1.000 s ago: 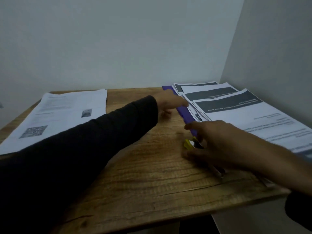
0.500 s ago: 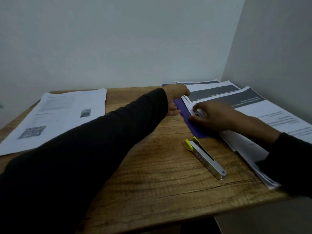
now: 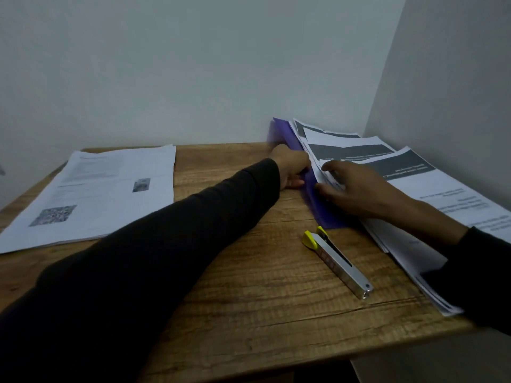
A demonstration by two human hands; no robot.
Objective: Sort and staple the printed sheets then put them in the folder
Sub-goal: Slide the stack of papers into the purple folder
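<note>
The purple folder (image 3: 313, 194) lies under the fanned printed sheets (image 3: 431, 194) at the far right corner of the wooden table (image 3: 262, 299), only its left strip showing, and both hands meet along that strip. The left hand (image 3: 290, 168) reaches across from the left with its fingers curled over the folder's exposed edge, gripping it, and the far end of the cover is tipped up off the table, a little blurred. The right hand (image 3: 356, 189) comes in from the near right and lies across the fan, fingertips tucked at the sheets' left edges just beside the folder; I cannot tell whether it pinches a sheet or only presses on the paper. The folder's long axis runs from the near middle of the table away towards the back wall, its spine side facing left, so it lies straight ahead of the left hand, which is the nearer one for lifting the cover. The stapler (image 3: 336, 261) rests free nearby, yellow end pointing away, roughly parallel to the folder. Another stack of sheets (image 3: 91, 194) sits well apart on the left.
</note>
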